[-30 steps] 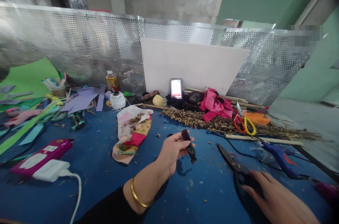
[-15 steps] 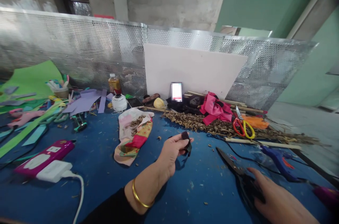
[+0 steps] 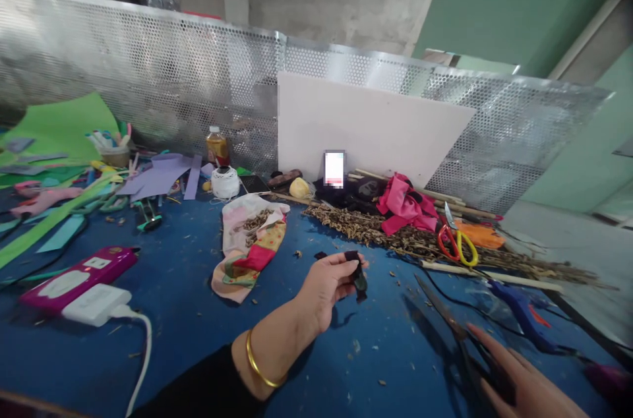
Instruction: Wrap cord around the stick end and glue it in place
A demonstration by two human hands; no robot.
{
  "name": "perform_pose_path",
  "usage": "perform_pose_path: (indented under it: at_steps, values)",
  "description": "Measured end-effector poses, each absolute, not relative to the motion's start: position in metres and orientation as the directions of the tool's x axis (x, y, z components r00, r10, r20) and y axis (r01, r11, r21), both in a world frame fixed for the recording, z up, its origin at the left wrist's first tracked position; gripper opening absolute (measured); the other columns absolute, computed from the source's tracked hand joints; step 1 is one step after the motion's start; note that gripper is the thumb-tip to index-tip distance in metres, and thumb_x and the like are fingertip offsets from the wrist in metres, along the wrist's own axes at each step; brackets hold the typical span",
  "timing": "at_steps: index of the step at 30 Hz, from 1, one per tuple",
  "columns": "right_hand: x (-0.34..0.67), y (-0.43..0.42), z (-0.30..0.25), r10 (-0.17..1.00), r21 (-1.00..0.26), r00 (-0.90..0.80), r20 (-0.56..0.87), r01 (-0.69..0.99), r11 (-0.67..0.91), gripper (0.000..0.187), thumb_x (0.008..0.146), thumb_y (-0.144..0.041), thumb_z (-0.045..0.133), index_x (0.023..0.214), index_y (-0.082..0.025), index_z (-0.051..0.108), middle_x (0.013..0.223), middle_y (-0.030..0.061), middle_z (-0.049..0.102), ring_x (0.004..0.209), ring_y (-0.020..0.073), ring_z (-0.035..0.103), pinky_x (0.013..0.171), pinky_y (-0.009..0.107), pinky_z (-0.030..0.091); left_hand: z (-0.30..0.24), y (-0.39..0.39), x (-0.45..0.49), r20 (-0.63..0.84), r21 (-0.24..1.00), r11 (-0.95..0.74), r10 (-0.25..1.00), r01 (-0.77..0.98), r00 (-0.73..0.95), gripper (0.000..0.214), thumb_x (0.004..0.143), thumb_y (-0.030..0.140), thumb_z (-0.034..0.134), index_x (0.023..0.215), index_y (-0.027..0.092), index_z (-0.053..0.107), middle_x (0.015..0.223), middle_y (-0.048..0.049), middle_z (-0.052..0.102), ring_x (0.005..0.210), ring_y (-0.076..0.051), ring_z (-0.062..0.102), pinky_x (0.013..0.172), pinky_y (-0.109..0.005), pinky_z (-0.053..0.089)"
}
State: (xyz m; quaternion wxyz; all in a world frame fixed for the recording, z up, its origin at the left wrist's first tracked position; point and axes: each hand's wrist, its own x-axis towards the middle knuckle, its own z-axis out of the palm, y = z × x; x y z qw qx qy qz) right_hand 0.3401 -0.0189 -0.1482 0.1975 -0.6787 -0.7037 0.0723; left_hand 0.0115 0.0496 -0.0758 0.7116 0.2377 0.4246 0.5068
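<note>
My left hand (image 3: 329, 286), with a gold bangle at the wrist, pinches a small piece of black cloth (image 3: 360, 279) between thumb and fingers. A flap of the cloth hangs below the fingertips. At lower right, my right hand (image 3: 529, 372) is closed around the handles of large dark scissors (image 3: 448, 316). Their blades point up and left, and a shadow falls on the table apart from them. Part of the handles is hidden by the fingers. Left of my left hand lies a patterned fabric piece (image 3: 262, 253) with dry plant bits on it.
Behind my hands lie dried stalks (image 3: 346, 227), pink cloth (image 3: 408, 204) and red-yellow scissors (image 3: 459, 243). A blue glue gun (image 3: 519, 316) with a cable is at right. A purple power strip (image 3: 82, 283) with a white charger, a string roll (image 3: 225, 182) and coloured paper (image 3: 158, 177) occupy the left.
The dark scissors have come up off the table in my right hand and shifted slightly right. My left hand has moved a little right, and the black cloth hangs lower. The view has shifted slightly.
</note>
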Motion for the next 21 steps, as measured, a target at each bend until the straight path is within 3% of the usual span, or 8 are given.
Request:
perform_pose_path:
  at_steps: [6,10,13,16,21]
  values:
    - [0.289,-0.015,-0.134,0.99,-0.74,-0.115,0.086,0.658,0.14,0.053,0.078,-0.039,0.061,0.128,-0.021,0.059,0.129,0.0071,0.061,0.116,0.0246,0.06,0.094,0.029,0.051,-0.079,0.052,0.013,-0.388,0.776,0.372,0.918,-0.509,0.08,0.02,0.067,0.015,0.075,0.086,0.014,0.076,0.068,-0.0029,0.065,0.057,-0.008,0.053,0.051,-0.018,0.034]
    - [0.26,-0.012,-0.13,0.992,-0.849,-0.073,0.106,0.512,0.128,0.055,0.069,-0.035,0.073,0.121,-0.02,0.062,0.117,0.0095,0.069,0.107,0.026,0.065,0.087,0.026,0.055,-0.079,0.052,0.014,-0.349,0.77,0.355,0.93,-0.53,0.117,0.032,0.062,0.014,0.077,0.094,0.015,0.075,0.072,-0.003,0.066,0.058,-0.008,0.054,0.05,-0.019,0.034]
    - [0.247,-0.009,-0.127,0.993,-0.868,-0.057,0.108,0.481,0.122,0.064,0.062,-0.037,0.077,0.122,-0.02,0.062,0.118,0.0101,0.068,0.106,0.0275,0.065,0.085,0.027,0.055,-0.079,0.052,0.014,-0.318,0.782,0.332,0.94,-0.528,0.12,0.04,0.06,0.012,0.078,0.099,0.016,0.074,0.081,-0.0036,0.068,0.064,-0.01,0.058,0.054,-0.019,0.039]
    - [0.241,-0.008,-0.124,0.993,-0.832,-0.079,0.092,0.542,0.121,0.066,0.066,-0.042,0.074,0.127,-0.022,0.059,0.128,0.0103,0.061,0.114,0.0283,0.061,0.09,0.03,0.053,-0.077,0.05,0.014,-0.28,0.795,0.297,0.953,-0.53,0.114,0.043,0.06,0.012,0.078,0.102,0.017,0.073,0.087,-0.004,0.069,0.068,-0.01,0.059,0.056,-0.019,0.041]
    - [0.23,-0.013,-0.115,0.989,-0.727,-0.121,0.081,0.672,0.142,0.06,0.069,-0.043,0.07,0.126,-0.024,0.06,0.127,0.0115,0.061,0.12,0.0309,0.055,0.095,0.036,0.049,-0.076,0.047,0.016,-0.239,0.814,0.269,0.963,-0.514,0.124,0.042,0.058,0.016,0.08,0.099,0.018,0.073,0.086,-0.0029,0.068,0.068,-0.009,0.058,0.058,-0.019,0.042]
